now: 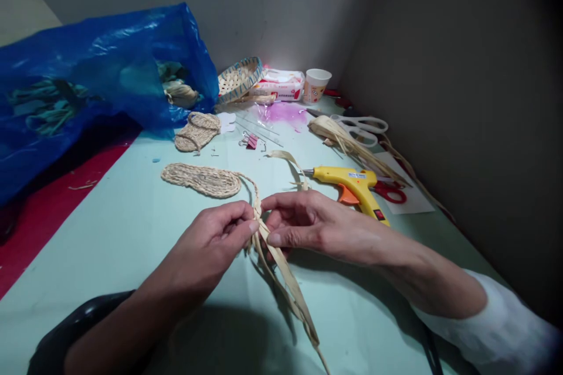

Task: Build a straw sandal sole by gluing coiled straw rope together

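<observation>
A pale braid (pixel 252 183) of dried husk-like strips runs from the end of a coiled, sole-shaped woven piece (pixel 200 180) toward me. My left hand (pixel 226 227) is closed, pinching the braid between thumb and forefinger. Close on its right, my right hand (pixel 303 222) has thumb and fingers closed on a loose flat strip (pixel 288 275) just below the braid. The strip's long ends hang down toward the table's near side. My right hand's lower fingers are partly hidden behind the strips. Beyond my right hand lies a yellow glue gun (pixel 352 181).
A small woven slipper (pixel 197 132) lies behind the sole piece, near a binder clip (pixel 251 141). White-handled scissors (pixel 365 126) and a bundle of husks (pixel 338 135) are at the right. A blue plastic bag (pixel 109 53), shallow basket (pixel 240 79), tissue pack (pixel 281 85) and paper cup (pixel 315 85) stand behind.
</observation>
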A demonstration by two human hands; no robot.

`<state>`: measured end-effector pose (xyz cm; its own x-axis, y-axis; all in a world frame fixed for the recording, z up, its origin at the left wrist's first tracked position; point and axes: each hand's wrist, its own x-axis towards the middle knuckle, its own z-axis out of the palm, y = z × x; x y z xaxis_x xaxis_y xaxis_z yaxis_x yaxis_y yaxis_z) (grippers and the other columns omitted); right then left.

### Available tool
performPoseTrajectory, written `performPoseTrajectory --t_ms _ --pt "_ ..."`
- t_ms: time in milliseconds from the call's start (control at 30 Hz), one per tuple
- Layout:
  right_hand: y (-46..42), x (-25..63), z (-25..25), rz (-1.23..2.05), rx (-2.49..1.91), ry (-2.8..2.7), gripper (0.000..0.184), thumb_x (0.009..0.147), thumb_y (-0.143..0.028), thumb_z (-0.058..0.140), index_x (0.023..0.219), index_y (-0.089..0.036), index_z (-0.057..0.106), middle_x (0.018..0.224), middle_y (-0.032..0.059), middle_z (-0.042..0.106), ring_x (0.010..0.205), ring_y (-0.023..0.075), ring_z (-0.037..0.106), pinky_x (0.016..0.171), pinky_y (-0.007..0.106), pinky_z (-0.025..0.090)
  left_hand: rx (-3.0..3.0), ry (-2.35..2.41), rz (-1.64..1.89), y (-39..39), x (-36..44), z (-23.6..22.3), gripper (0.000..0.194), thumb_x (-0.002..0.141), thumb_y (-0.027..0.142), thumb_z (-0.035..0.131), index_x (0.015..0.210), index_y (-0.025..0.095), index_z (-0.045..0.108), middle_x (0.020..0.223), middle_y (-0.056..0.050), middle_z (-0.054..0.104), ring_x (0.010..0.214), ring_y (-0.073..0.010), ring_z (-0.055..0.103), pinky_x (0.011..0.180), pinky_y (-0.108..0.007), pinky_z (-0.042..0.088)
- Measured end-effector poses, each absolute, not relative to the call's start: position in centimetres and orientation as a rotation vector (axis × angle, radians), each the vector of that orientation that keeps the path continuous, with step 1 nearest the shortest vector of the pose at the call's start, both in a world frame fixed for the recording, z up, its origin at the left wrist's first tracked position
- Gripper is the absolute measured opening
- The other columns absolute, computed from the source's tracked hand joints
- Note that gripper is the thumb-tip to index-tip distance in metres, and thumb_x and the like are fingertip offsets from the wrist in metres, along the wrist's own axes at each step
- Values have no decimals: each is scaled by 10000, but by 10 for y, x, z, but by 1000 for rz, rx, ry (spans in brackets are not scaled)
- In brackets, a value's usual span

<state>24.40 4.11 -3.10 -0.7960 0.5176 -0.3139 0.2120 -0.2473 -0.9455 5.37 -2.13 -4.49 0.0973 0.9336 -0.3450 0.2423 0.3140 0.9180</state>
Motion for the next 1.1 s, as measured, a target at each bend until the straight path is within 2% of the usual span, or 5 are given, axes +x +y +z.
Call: performPoseTrajectory --t_ms 167,500,600,833,1100 --pt "30 241 -27 2142 -931 -1744 165 909 -196 579 1062 -194 519 808 -4 595 772 171 615 673 283 446 1221 1393 689 -18 54 -44 228 889 387 565 741 214 584 680 39 555 686 -152 466 641 -271 369" --pt "24 239 -32 1683 -1058 -2092 49 906 -220 577 952 -208 561 750 -30 582 679 128 519 577 251 390 1387 1443 646 -22 53 -46 260 904 387 516 706 221 552 658 36 510 651 -154 450 612 -280 362" --pt "23 240 -31 1851 -1023 -2010 62 962 -229 514 1021 -211 524 765 -26 617 688 129 571 601 249 423 1441 1463 596 -20 51 -48 254 905 391 513 722 224 570 666 23 552 658 -165 485 619 -291 376" --pt "17 235 -35 1352 -1137 -2213 186 979 -350 573 877 -195 574 751 -41 552 686 114 461 578 252 321 1237 1468 787 -22 60 -40 253 816 361 599 621 202 573 603 39 494 608 -132 425 577 -260 331" --pt "14 233 -36 1206 -1125 -2247 198 970 -239 549 824 -175 667 741 -17 639 671 108 524 603 244 352 923 1321 701 -20 54 -42 273 796 406 668 680 161 640 637 36 538 514 -77 332 490 -222 226"
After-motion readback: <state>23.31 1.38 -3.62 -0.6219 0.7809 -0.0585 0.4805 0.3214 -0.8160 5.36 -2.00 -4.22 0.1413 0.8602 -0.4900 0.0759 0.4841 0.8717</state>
